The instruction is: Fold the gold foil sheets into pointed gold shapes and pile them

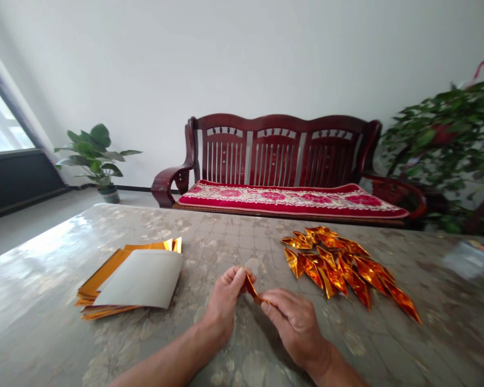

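Between my hands is a narrow folded piece of shiny orange-gold foil paper (251, 288), held above the table. My left hand (226, 295) pinches its far end between thumb and fingers. At the near right end, my right hand (292, 320) grips it with the thumb pressed against the curled fingers. To the right lies a pile of folded gold foil paper pieces (341, 263) with pointed ends. A stack of foil paper sheets (105, 274) sits on the left, with a pale sheet (143, 279) face up on top.
The table (226, 236) has a patterned, glossy cover. A clear plastic packet (471, 258) lies at its right side. Beyond the table stands a dark red wooden bench (274, 150) with a red floral cushion (290, 198). Potted plants (99, 156) flank it.
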`<state>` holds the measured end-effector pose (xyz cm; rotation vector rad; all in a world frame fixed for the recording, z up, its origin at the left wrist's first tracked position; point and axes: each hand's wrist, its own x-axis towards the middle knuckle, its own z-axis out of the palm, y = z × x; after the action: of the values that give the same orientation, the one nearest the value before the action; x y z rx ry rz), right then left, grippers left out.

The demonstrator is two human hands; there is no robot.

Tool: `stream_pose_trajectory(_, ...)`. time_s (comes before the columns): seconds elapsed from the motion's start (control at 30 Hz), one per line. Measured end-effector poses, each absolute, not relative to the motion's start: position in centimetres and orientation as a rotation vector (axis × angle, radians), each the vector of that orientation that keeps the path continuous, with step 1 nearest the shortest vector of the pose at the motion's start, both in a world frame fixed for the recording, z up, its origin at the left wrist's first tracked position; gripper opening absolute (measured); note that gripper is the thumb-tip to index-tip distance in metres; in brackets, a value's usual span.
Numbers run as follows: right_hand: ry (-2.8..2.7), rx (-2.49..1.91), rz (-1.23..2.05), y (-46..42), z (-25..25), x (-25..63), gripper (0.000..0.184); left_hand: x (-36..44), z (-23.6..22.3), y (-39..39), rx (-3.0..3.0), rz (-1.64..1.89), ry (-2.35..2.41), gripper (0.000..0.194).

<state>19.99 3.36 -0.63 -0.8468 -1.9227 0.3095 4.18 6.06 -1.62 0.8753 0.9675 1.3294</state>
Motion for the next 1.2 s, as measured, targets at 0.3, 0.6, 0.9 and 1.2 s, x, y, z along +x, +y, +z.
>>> stream_pose_trajectory(0.3, -2.147, -0.836, 0.031, 1.8, -0.8, 17.1, 0.015, 5.0, -0.7, 5.9, 0.948, 1.461, 1.204, 0.044)
stream_pose_trajectory(0.6, -2.214, -0.795, -0.203, 1.3, -0.4, 16.7, 0.017, 5.0, -0.4, 6.1, 1.048, 1.46, 1.224, 0.05)
stream_pose_trajectory(0.9, -2.172, -0.844, 0.093, 1.1, 0.3, 17.3, 0.022, 4.3, 0.1, 6.7, 0.72, 1.235, 0.652, 0.046)
stream_pose_trajectory(1.2, -1.755, -1.131, 0.48, 4.3, 0.0, 18.7, 0.029, 2.6, 0.3, 6.6, 0.405, 0.719, 0.4, 0.014)
